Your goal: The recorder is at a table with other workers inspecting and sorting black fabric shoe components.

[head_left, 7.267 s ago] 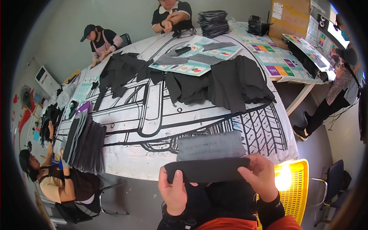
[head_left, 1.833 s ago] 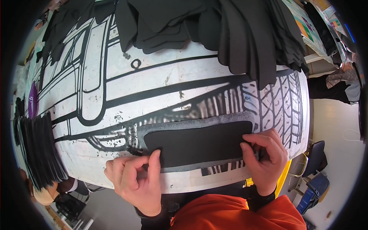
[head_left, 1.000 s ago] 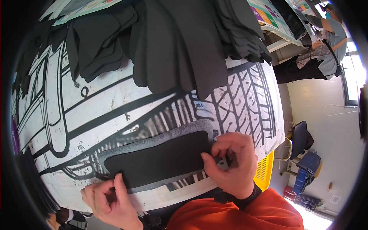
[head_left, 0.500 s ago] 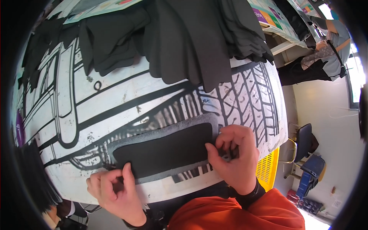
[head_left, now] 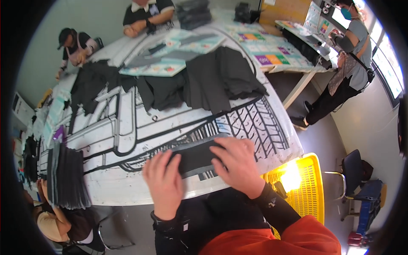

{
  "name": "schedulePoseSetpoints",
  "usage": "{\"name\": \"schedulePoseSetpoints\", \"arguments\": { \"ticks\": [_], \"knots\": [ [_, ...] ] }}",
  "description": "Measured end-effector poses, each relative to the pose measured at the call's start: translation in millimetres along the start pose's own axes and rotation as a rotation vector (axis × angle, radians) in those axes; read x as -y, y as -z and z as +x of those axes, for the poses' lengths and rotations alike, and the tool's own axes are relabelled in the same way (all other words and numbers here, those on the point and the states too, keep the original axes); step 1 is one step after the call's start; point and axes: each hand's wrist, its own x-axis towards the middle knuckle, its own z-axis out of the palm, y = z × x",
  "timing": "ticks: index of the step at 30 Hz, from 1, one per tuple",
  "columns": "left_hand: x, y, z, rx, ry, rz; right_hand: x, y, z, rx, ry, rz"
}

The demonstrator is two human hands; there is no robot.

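A black, flat fabric-like piece [head_left: 196,159] lies on a slightly larger grey piece [head_left: 193,172] near the front edge of the table. My left hand [head_left: 165,180] rests over the left end of the stacked pair, its fingers stretched out. Over the right end lies my right hand [head_left: 236,163], fingers spread and a little bent. Both hands blur slightly, and they cover the ends of the two pieces.
Piles of black pieces [head_left: 210,80] lie across the table [head_left: 127,193]. A dark stack [head_left: 68,178] stands at the left. Beside me on the right is a yellow basket [head_left: 312,182]. Co-workers sit around the table, and one person [head_left: 355,63] stands at the right.
The view has tilted up, showing more of the room and co-workers. My hands have gone from pinching at the ends to lying with stretched fingers over the black and grey pieces.
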Motion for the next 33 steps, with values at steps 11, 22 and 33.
{"name": "schedulePoseSetpoints", "arguments": {
  "ticks": [11,22,33],
  "knots": [
    [-33,-15,-16,0.203,-0.156,-0.031,16,-14,-26,0.228,0.153,-0.224],
    [-75,120,24,-0.297,0.239,-1.332,168,118,13,0.316,0.274,-0.194],
    [-165,165,-67,-0.338,-0.081,-1.129,143,135,73,-0.069,0.227,-0.118]
  ]
}}
